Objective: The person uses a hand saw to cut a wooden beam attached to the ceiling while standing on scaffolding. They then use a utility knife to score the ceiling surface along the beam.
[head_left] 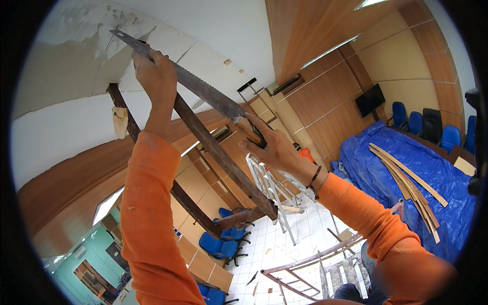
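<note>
Overhead, a long hand saw (pixel 208 95) slants from upper left down to the right, its toothed edge uppermost. My right hand (pixel 277 147) grips its wooden handle (pixel 249 131). Near the narrow tip, my left hand (pixel 156 76) is closed around the blade. Just below the saw hangs a dark beam (pixel 218 147), its upper part passing behind my left wrist. A second dark beam (pixel 131 114) runs roughly alongside it, partly hidden by my left sleeve. A short crosspiece (pixel 238 218) joins their lower ends. A splintered piece of pale wood (pixel 120 122) sits on the second beam.
A stained ceiling panel (pixel 66 66) lies close above. Below are scaffold rails (pixel 315 254), a white stepladder (pixel 272 188) and the tiled floor (pixel 264 244). Wood strips (pixel 412 188) lie on a blue tarp (pixel 366 152) at right. Blue chairs (pixel 221 244) stand below.
</note>
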`<state>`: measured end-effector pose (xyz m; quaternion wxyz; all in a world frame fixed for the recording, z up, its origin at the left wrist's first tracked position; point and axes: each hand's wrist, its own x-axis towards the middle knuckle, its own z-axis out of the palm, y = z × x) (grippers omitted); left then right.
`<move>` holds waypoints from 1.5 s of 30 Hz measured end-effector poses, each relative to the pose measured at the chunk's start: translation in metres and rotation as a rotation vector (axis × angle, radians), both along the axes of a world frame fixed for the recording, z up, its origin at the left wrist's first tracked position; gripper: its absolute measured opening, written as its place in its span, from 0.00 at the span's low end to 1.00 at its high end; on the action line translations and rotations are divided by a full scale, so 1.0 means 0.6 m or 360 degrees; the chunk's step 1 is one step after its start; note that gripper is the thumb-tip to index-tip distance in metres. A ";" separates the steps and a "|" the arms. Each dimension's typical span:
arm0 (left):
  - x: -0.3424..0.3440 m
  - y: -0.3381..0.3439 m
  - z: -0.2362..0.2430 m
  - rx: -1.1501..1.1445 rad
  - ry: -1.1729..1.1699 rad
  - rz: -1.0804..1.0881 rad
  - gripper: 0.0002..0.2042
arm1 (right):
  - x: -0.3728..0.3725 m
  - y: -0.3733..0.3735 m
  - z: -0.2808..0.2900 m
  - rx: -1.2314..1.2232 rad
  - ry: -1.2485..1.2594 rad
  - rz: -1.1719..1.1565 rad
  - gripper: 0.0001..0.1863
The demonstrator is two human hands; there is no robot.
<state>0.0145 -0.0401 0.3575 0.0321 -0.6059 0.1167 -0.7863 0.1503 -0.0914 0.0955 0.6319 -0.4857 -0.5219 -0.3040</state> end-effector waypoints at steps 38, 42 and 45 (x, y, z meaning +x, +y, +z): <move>0.001 0.018 0.066 0.0037 -0.0032 0.0604 0.16 | 0.074 0.048 0.042 0.0164 -0.0094 -0.0205 0.32; -0.001 0.021 0.067 0.0005 -0.0102 0.0793 0.16 | 0.076 0.054 0.046 0.0136 -0.0086 -0.0141 0.32; -0.005 0.021 0.065 0.0001 -0.0084 0.0874 0.17 | 0.076 0.056 0.049 0.0249 -0.0158 -0.0148 0.32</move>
